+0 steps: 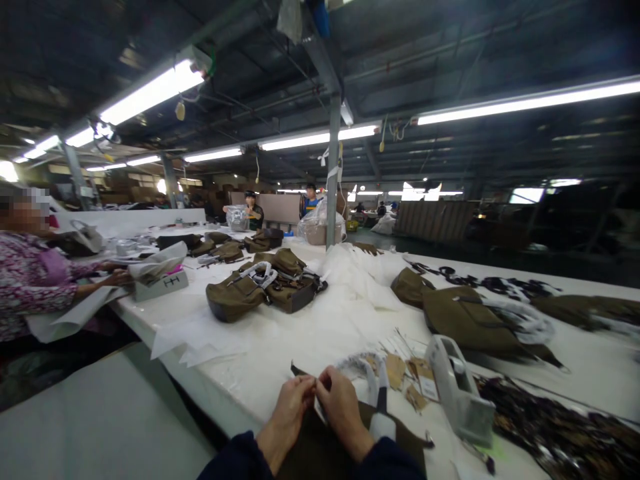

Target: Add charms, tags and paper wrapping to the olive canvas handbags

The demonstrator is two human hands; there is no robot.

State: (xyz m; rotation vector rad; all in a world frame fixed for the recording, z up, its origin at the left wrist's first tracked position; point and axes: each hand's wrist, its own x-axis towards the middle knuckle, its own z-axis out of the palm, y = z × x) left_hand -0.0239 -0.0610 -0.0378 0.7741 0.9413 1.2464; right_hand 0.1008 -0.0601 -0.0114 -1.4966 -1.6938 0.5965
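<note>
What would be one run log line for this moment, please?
hands: left hand, right hand | action: pinching something small, unclear | under hands: olive bag | nearby: tape dispenser, paper tags

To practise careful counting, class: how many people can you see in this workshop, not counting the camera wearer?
3: a seated person at the left side of the long table, a standing person and a second standing person beyond its far end. Others further back may be hidden.
</note>
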